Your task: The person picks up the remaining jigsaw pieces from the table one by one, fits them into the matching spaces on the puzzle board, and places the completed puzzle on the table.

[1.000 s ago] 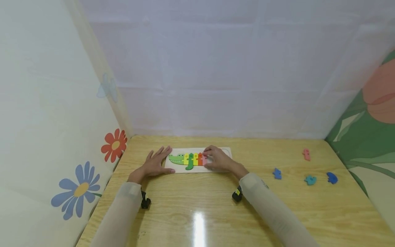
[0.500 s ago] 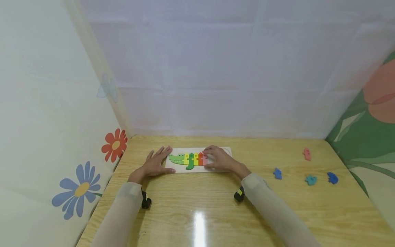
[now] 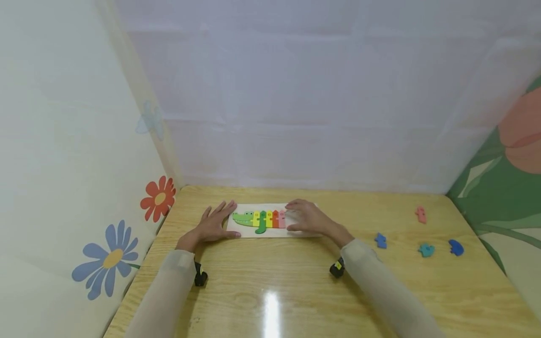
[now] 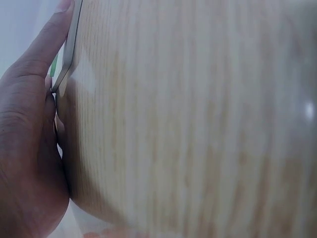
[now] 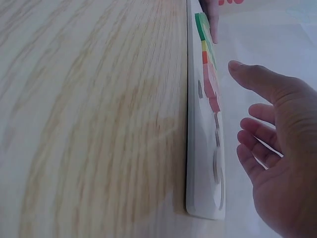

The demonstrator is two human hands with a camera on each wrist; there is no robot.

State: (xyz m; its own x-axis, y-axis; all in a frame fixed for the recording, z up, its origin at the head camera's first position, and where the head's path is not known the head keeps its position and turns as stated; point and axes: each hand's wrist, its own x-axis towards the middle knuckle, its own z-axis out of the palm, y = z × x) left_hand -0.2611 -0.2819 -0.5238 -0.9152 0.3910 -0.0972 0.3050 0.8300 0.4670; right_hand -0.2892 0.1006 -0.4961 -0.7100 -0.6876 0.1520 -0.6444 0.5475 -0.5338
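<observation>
A white puzzle board (image 3: pixel 249 233) lies on the table between the hands. Its left part carries a green crocodile head (image 3: pixel 242 218) followed by a row of yellow, green, yellow, orange-red and pink pieces. The left hand (image 3: pixel 212 226) rests at the board's left end, fingers spread, with the thumb on the near edge. Over the board's right part is the right hand (image 3: pixel 312 220), just right of the pink piece (image 3: pixel 282 218). In the right wrist view, the right hand's fingers are loosely bent, apart from the board and holding nothing. Bare recesses (image 5: pixel 216 166) show beyond the pink piece.
Loose puzzle pieces lie on the right of the wooden table: a pink piece (image 3: pixel 421 215), a blue piece (image 3: pixel 381 241), a teal piece (image 3: pixel 426 250) and a dark blue curved piece (image 3: pixel 456 247). Cloth walls stand behind and at both sides.
The right hand has let go of the pink piece and moved slightly right, leaving that piece in the row in plain view. The left hand stays in place.
</observation>
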